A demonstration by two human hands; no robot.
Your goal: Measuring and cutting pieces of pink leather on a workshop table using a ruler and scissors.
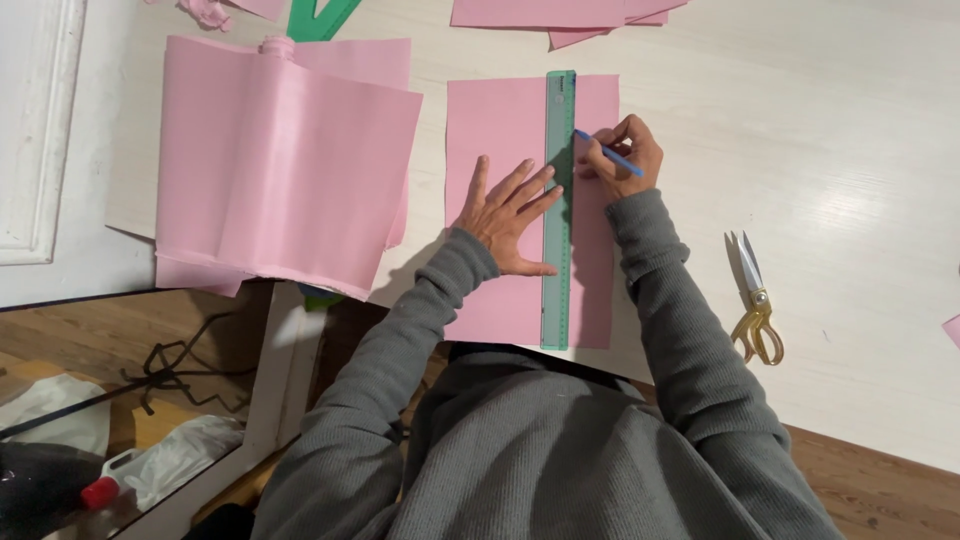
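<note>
A pink sheet of paper [500,120] lies flat on the white table [800,120] in front of me. A long translucent green ruler [558,300] runs lengthwise down the sheet. My left hand [505,215] is spread flat, fingers apart, pressing the paper and the ruler's left edge. My right hand [625,160] grips a blue pen [610,155], its tip against the ruler's right edge near the top of the sheet. Both arms wear grey sleeves.
A large folded stack of pink paper [280,170] overhangs the table's left edge. Gold-handled scissors [755,300] lie to the right. More pink sheets [560,15] and a green object [320,18] sit at the far edge. Below left: wooden floor, cables, plastic bags.
</note>
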